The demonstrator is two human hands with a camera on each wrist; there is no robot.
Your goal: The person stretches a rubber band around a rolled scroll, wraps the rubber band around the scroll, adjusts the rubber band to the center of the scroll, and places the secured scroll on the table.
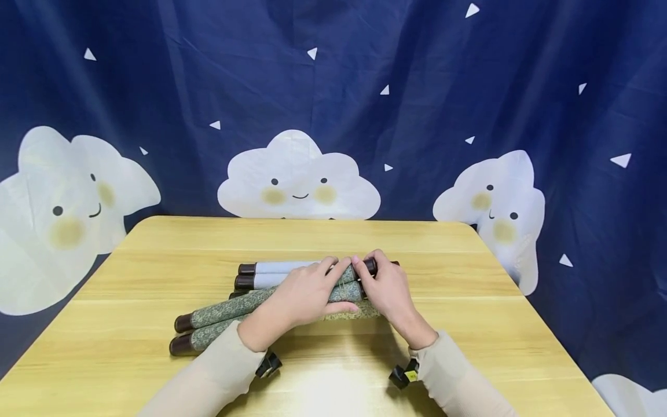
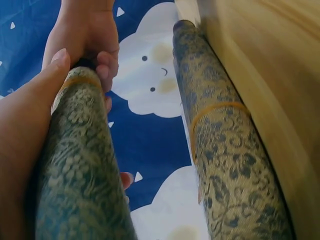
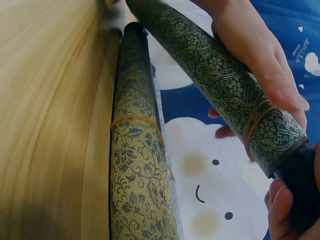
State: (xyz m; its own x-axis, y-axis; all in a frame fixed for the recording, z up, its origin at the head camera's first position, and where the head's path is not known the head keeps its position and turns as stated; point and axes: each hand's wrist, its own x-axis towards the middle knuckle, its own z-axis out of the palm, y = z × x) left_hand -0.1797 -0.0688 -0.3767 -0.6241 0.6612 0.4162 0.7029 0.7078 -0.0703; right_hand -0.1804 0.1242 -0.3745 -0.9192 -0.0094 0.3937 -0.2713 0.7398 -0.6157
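Rolled scrolls with dark end knobs lie together on the table. My left hand (image 1: 307, 292) grips a green patterned scroll (image 1: 234, 308) from above, its thumb on the near side. At that scroll's right end, the fingers of my right hand (image 1: 388, 286) hold the dark knob (image 3: 300, 187). A thin rubber band (image 3: 256, 120) circles the green scroll close to this knob. Below it lies a gold scroll (image 3: 137, 170) with dark flowers and its own rubber band. A second green scroll (image 1: 211, 335) sits nearer me, partly hidden by my left forearm.
Behind the green scrolls lie two pale blue scrolls (image 1: 278, 267), stacked close together, their right parts covered by my hands. The wooden table (image 1: 469, 347) reaches back to a dark blue curtain (image 1: 333, 69) printed with smiling clouds. Black straps sit at both wrists.
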